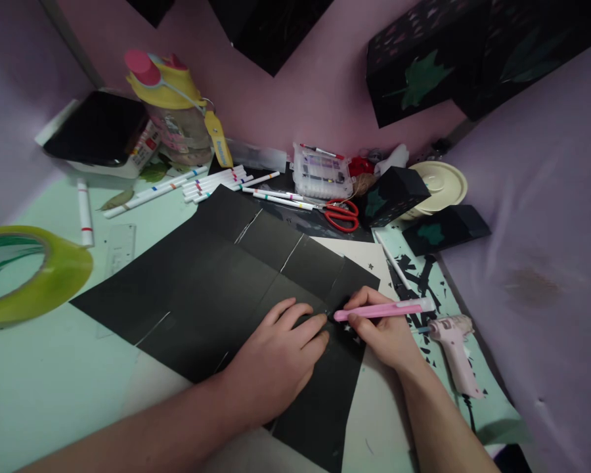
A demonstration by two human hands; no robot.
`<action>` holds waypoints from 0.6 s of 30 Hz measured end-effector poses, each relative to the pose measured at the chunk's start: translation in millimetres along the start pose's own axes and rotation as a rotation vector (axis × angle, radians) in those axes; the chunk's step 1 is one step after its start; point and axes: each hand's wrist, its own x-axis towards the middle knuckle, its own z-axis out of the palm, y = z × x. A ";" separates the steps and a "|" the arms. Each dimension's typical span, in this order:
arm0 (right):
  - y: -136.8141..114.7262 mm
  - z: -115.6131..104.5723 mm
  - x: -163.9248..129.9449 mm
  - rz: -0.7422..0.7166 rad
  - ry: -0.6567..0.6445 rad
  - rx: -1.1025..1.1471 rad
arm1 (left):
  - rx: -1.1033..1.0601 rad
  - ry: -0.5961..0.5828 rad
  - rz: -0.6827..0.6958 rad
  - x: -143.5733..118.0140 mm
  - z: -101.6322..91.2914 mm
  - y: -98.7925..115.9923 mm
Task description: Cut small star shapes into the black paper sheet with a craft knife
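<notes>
A large black paper sheet (211, 276) with scored white lines lies across the mint-green desk (39, 381). My left hand (276, 358) presses flat on its near right part, fingers spread. My right hand (381, 332) grips a pink craft knife (384, 311), whose tip touches the black sheet just beyond my left fingertips. Under the sheet's right side lies a pale board (374, 407).
A tape roll (24, 272) sits at the left; white markers (217, 182), a bottle (175, 108), a marker case (322, 172), red scissors (342, 215), black paper boxes (394, 194) and a cream lid (438, 184) line the back. A pink glue gun (453, 348) and black scraps lie at the right.
</notes>
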 end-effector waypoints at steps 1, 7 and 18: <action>0.4 -0.1 0.1 -0.003 0.002 0.002 | 0.002 -0.002 0.002 0.0 -0.3 -0.2; 3.2 0.0 0.3 -0.012 0.007 -0.011 | 0.001 -0.022 0.005 0.5 0.4 -1.7; -2.2 2.2 -0.4 -0.023 -0.032 -0.037 | 0.002 -0.037 -0.008 0.8 1.7 -1.2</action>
